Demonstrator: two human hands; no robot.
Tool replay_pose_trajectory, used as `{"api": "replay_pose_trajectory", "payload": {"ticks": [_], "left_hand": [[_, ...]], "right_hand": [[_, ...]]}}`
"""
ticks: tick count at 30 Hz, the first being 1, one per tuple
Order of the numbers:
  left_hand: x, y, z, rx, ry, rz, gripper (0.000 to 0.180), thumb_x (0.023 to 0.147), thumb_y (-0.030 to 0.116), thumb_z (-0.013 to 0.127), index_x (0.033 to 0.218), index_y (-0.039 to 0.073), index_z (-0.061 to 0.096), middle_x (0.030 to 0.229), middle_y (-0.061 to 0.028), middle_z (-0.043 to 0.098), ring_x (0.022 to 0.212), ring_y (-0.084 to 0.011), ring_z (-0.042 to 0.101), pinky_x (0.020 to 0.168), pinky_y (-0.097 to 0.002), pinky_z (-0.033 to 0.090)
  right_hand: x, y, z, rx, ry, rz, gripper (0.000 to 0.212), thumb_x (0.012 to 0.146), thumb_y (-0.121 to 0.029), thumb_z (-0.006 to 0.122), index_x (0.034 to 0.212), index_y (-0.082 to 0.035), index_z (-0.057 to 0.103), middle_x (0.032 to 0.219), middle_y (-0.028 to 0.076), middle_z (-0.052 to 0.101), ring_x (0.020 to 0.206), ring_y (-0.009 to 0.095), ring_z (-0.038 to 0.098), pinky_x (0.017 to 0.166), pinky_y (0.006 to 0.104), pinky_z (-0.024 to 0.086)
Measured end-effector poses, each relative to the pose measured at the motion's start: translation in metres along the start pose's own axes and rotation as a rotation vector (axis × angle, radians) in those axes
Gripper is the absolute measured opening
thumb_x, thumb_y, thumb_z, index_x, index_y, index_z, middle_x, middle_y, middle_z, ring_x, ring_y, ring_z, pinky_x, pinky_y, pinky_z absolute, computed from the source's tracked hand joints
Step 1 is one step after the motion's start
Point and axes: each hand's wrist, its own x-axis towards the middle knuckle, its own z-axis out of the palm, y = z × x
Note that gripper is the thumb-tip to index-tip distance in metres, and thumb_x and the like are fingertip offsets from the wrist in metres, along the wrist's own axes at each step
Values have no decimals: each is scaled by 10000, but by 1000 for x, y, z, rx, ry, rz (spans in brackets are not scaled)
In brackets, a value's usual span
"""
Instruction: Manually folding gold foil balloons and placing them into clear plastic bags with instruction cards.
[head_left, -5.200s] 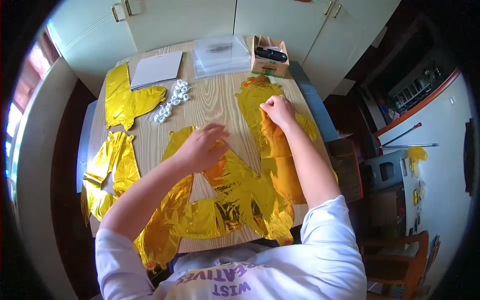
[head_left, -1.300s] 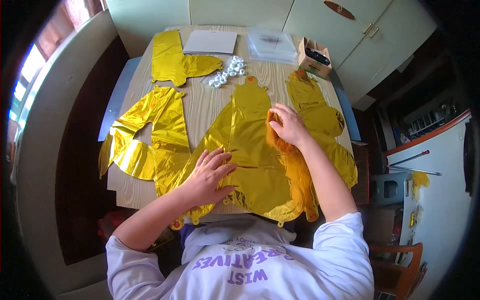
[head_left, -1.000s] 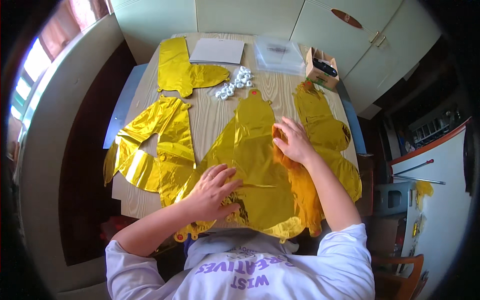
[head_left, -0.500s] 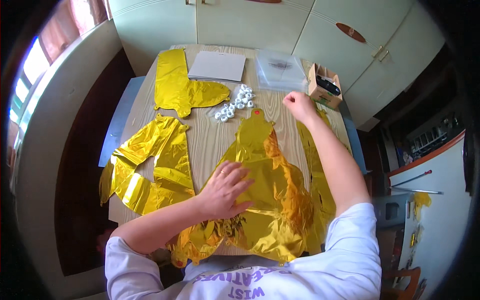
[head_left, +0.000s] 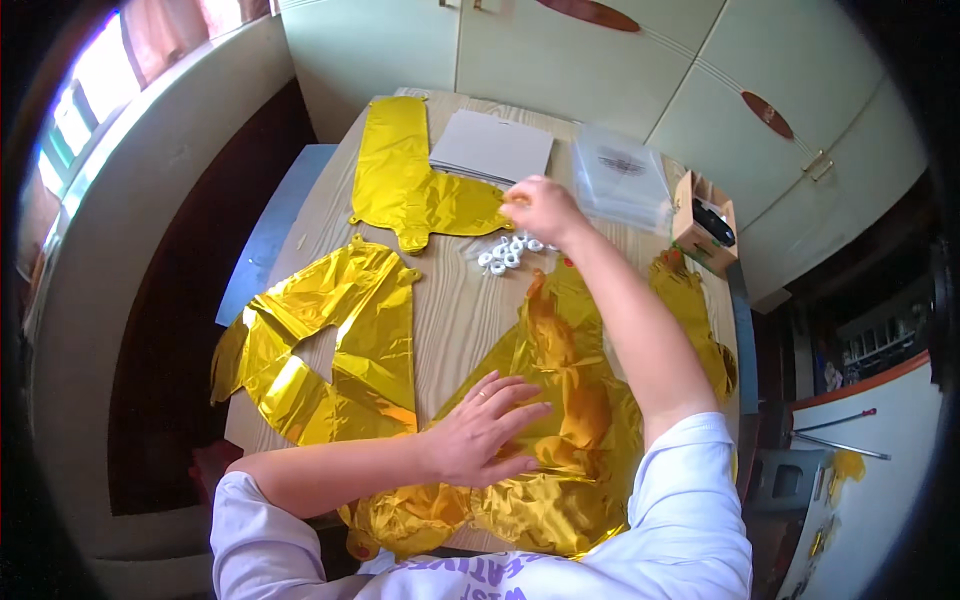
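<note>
A large gold foil balloon (head_left: 520, 350), flat and wrinkled, lies in front of me, with a red dot near its far tip. Over it my left hand (head_left: 485, 430) is open, fingers spread; whether it touches the foil I cannot tell. My right hand (head_left: 548, 212) reaches across to the far side, its fingers curled and closed. What they hold, if anything, is hidden. Just below that hand sits a heap of small white rings (head_left: 510, 252), partly covered by it. Beside its fingertips lies the end of another flat gold foil balloon (head_left: 392, 160).
A gold foil balloon with a hole (head_left: 375, 370) lies at the left, another (head_left: 690, 300) at the right. Toward the back are a stack of pale sheets (head_left: 492, 142), clear plastic packaging (head_left: 620, 180) and a wooden box (head_left: 705, 222) holding a black object. Cabinets (head_left: 570, 60) stand behind.
My right hand has moved left, from beside the wooden box to the white rings. My left hand stays over the large balloon, its fingers more spread. The whole view has shifted.
</note>
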Motion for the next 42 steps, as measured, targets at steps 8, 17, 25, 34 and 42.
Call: {"api": "replay_pose_trajectory", "payload": {"ticks": [8,17,25,34,42], "left_hand": [[36,-106,-116,391,344,-219,276,795,153,772,1045,59,704,1054,-134,689,994,-343,659,861,-426,536],[44,-210,-140,580,-148,-380,234,887,108,607,1090,34,696,973,-159,698,931,-370,663,846,-427,537],[56,-210,-166,121,173,-696,265,836,247,758,951,8,760,837,-118,752,728,-199,705,704,-360,563],[50,-207,-158,177,389,-447,119,908,128,662,984,39,682,862,-115,722,741,-258,700,712,-383,561],[37,-186,-140,434,139,-3,91,829,82,647,918,65,651,1007,-111,641,899,-351,666,781,-432,552]], "right_hand": [[14,-61,58,-461,-270,-331,283,832,-306,712,1037,-114,746,1052,114,678,1047,309,634,941,411,501],[14,-47,68,-185,-223,-224,243,862,-231,673,1061,-116,750,1059,95,684,1050,321,628,937,416,507],[8,-44,75,-196,-40,-235,188,886,-230,658,999,-109,746,1063,97,694,1046,298,640,939,438,480],[26,-47,75,-300,-75,-102,192,900,-219,582,904,-123,747,963,90,726,981,300,676,931,460,474],[30,-43,80,-231,-83,43,251,925,-254,536,964,-107,734,1031,115,722,1010,322,671,922,488,489]]}}
